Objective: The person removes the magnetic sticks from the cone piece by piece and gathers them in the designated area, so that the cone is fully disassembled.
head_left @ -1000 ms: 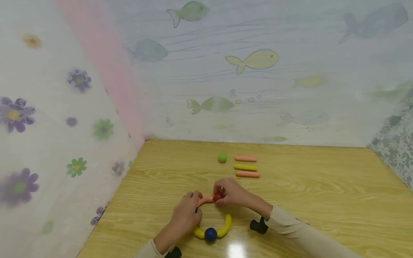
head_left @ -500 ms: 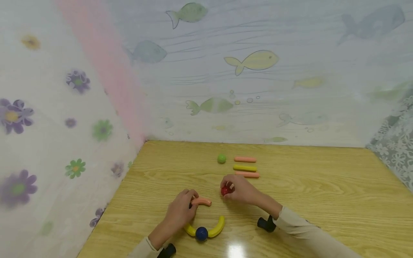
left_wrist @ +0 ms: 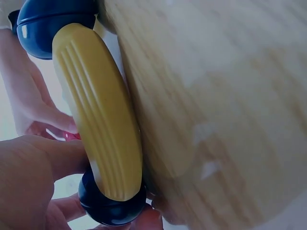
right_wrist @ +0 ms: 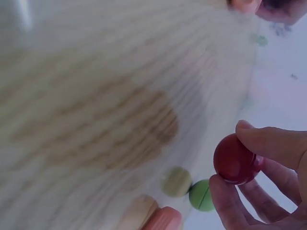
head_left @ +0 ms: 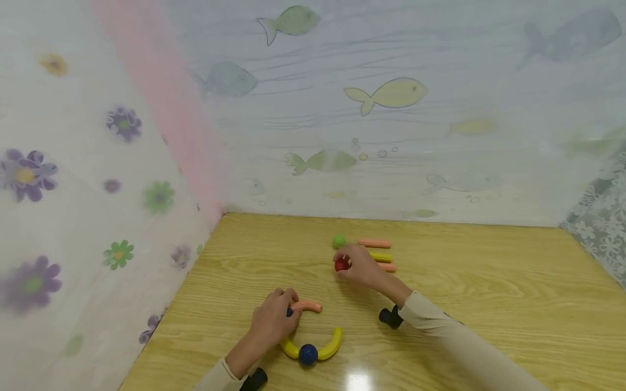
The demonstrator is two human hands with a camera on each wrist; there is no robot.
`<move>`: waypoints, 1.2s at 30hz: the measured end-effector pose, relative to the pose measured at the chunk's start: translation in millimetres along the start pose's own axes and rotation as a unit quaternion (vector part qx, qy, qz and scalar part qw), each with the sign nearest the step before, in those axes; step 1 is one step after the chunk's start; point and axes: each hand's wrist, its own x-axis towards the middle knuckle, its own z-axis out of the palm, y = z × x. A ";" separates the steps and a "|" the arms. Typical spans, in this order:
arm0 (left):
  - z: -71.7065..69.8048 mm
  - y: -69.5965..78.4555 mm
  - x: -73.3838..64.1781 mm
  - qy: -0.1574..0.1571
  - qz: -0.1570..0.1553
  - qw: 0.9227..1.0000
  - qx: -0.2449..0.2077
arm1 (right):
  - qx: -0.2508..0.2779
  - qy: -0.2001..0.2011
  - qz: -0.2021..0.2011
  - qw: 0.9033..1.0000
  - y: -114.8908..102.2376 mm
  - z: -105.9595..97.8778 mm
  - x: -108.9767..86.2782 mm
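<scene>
My left hand (head_left: 274, 317) grips a dark blue ball (left_wrist: 112, 211) where a curved yellow rod (left_wrist: 98, 110) meets it. From that ball a curved orange rod (head_left: 309, 306) sticks out to the right. A second dark blue ball (head_left: 308, 354) sits at the front, between the yellow rod and another curved yellow rod (head_left: 330, 346), forming part of a ring. Farther back, my right hand (head_left: 359, 266) pinches a red ball (right_wrist: 235, 160) between thumb and fingers, apart from the ring, close to the green ball (head_left: 338, 241).
Behind the right hand lie a straight orange rod (head_left: 374, 244), a yellow rod (head_left: 381, 257) and another orange rod (head_left: 388, 267), partly covered by it. The wooden table (head_left: 464, 282) ends at a wall covering (head_left: 313, 108) printed with fish.
The red ball has come away from the orange rod's end; my right hand has carried it back toward the green ball. My left hand and the ring shifted slightly left.
</scene>
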 end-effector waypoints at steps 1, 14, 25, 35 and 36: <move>0.4 -0.2 0.2 -0.001 0.000 1.000 -0.001 | -0.003 0.000 0.001 1.000 1.6 1.0 2.9; 0.1 -4.1 2.0 -0.005 0.014 1.000 -0.011 | -0.021 0.021 0.029 0.999 12.8 13.4 21.3; -1.3 -5.0 1.9 -0.003 0.009 1.000 -0.010 | 0.008 0.030 0.025 0.999 15.1 13.2 22.4; 0.7 -6.5 2.3 0.006 0.013 1.000 -0.016 | -0.014 0.062 0.034 0.997 22.2 16.5 23.2; 0.8 -6.4 2.1 0.006 0.014 1.000 -0.017 | -0.014 0.063 0.035 0.997 22.0 16.3 22.8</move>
